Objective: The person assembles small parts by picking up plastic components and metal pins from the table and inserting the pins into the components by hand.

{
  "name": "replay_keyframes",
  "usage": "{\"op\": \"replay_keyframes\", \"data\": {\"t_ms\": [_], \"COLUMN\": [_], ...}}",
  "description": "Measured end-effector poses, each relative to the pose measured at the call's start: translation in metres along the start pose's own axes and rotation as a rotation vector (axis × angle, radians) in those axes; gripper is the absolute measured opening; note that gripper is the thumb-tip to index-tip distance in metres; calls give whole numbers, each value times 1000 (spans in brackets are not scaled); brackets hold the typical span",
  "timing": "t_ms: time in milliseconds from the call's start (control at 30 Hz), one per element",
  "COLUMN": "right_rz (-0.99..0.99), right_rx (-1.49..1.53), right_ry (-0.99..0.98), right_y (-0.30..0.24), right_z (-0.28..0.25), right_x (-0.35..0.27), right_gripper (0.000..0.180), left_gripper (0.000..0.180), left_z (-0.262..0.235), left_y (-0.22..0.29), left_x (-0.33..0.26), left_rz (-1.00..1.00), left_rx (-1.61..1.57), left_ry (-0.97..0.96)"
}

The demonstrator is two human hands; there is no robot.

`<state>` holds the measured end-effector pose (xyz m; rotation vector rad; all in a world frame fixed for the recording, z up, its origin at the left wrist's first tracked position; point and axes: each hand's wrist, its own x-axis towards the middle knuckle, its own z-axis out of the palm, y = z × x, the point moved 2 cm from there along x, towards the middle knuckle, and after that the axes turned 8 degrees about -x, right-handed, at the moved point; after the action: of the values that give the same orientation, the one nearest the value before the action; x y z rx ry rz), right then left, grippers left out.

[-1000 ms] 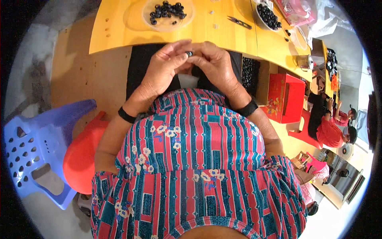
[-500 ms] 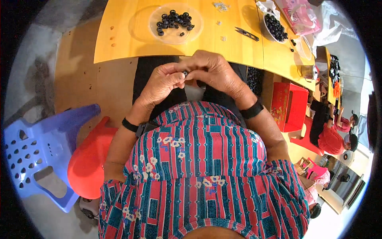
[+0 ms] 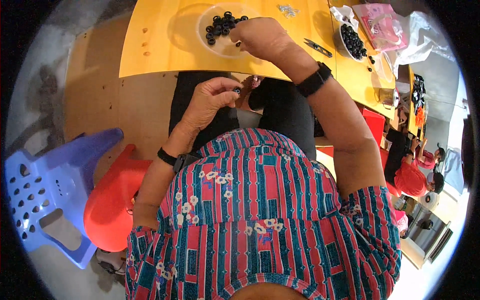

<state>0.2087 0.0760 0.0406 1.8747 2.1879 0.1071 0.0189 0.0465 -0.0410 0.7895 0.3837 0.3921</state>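
Left hand fingertips pinch small black ring over lap. Right hand loosely curled at clear dish edge beside ring pile; grip unclear. Risk: loose pinch, ring drops into lap; knuckles scatter pile.

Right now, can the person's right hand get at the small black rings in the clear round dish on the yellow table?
Probably yes: the right hand hovers at the clear dish's edge, black rings uncovered beside it.
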Motion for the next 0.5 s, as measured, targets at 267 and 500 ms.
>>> {"op": "replay_keyframes", "data": {"t_ms": [267,500], "right_rz": [-13,-70], "right_rx": [-86,-9], "right_ry": [-72,72], "right_y": [1,5], "right_z": [-3,4], "right_x": [12,14], "right_gripper": [15,13], "left_gripper": [18,18], "left_z": [5,-1], "left_y": [0,-3], "left_x": [2,7], "left_rz": [23,28], "left_rx": [-23,-22], "left_ry": [14,8]}}
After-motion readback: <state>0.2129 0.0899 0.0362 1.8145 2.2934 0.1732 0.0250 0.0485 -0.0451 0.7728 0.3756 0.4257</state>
